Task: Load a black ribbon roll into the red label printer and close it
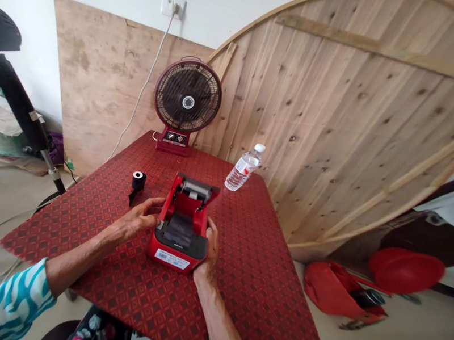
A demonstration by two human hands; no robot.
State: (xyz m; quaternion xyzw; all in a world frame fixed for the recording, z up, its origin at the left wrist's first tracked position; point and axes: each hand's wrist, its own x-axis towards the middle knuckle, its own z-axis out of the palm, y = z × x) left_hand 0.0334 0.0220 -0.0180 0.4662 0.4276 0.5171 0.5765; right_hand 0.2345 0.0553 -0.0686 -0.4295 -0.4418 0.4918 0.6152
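Observation:
A red and black label printer (179, 237) sits on the table with its top open and a dark strip lying over its front part. A white sticker (172, 259) is on the side facing me. My left hand (139, 220) grips the printer's left side, its fingers along the red wall and thumb near the front corner. My right hand (209, 254) is wrapped round the right side, with some fingers hidden behind the body. Left of the printer stands a small black ribbon roll (138, 180) with a white core and a loose tail.
A water bottle (244, 168) stands at the back right of the red patterned table (259, 290). Behind the printer is a dark red fan (187, 100), near a hanging cable (149, 77). A large round wooden board (348, 114) leans on the wall. Red bags (331, 290) lie on the floor.

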